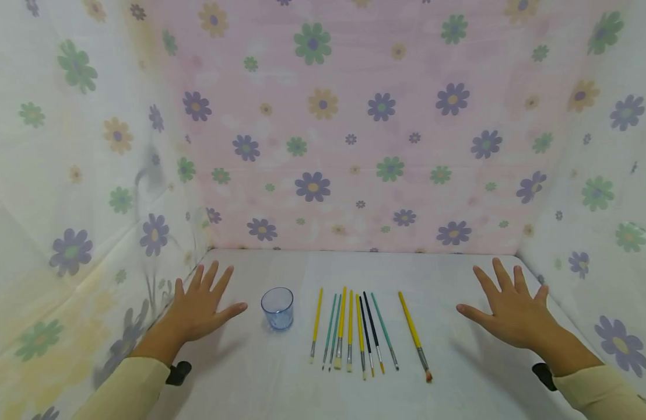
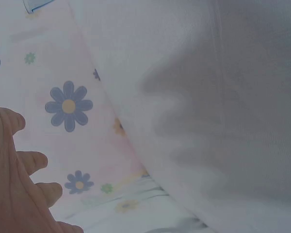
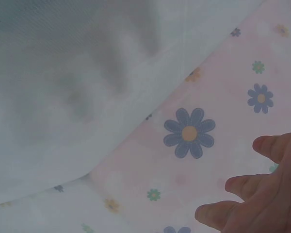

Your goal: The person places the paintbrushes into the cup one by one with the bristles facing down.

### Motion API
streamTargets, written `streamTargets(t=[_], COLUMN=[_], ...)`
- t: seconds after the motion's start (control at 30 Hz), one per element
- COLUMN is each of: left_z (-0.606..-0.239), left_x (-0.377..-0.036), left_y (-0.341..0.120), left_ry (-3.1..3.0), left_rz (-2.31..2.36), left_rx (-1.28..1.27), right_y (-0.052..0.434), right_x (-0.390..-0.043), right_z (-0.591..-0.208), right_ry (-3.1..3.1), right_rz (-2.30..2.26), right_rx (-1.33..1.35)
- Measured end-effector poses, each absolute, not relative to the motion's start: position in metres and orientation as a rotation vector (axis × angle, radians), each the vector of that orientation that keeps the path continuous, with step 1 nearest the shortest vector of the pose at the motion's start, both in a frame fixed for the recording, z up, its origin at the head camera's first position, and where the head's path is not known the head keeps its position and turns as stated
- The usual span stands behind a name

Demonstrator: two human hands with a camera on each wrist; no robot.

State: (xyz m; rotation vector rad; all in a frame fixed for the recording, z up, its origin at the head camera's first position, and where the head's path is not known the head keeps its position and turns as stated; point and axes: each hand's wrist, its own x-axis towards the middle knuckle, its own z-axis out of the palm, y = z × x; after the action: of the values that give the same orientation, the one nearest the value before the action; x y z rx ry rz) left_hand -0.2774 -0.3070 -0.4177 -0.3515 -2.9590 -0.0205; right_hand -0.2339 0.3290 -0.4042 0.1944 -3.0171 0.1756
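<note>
My left hand (image 1: 197,309) is over the left side of the white table, fingers spread and holding nothing. To its right stands an upright clear bluish glass (image 1: 277,309), whose rim edge also shows at the top of the left wrist view. Several paintbrushes (image 1: 350,332) with yellow, teal and black handles lie side by side in the middle, bristles toward me. Set apart on their right is a yellow-handled brush (image 1: 414,335) with reddish-brown bristles. My right hand (image 1: 514,312) is over the table's right side, likewise spread, with nothing in it. Both hands cast shadows on the cloth.
A white cloth covers the table (image 1: 239,385). Behind it rises a pink flowered curtain (image 1: 354,157), and white flowered side walls (image 1: 92,192) close in at left and right. Dark wrist straps (image 1: 178,373) show below the hands at the sleeves.
</note>
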Motion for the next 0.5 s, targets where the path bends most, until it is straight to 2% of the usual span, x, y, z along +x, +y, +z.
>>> streamTargets(t=[0.27,0.5], left_z=[-0.420,-0.437], left_x=[-0.275,-0.278], left_y=[-0.306,-0.288], left_ry=[-2.985,-3.035], left_rz=[-0.098,-0.608], left_rx=[-0.354,-0.424], right_y=[0.330,0.328], right_x=[-0.235,-0.239], right_z=[-0.408,-0.417], right_ry=[-3.030,-3.028], right_rz=[0.243,0.455], right_rx=[0.193,0.232])
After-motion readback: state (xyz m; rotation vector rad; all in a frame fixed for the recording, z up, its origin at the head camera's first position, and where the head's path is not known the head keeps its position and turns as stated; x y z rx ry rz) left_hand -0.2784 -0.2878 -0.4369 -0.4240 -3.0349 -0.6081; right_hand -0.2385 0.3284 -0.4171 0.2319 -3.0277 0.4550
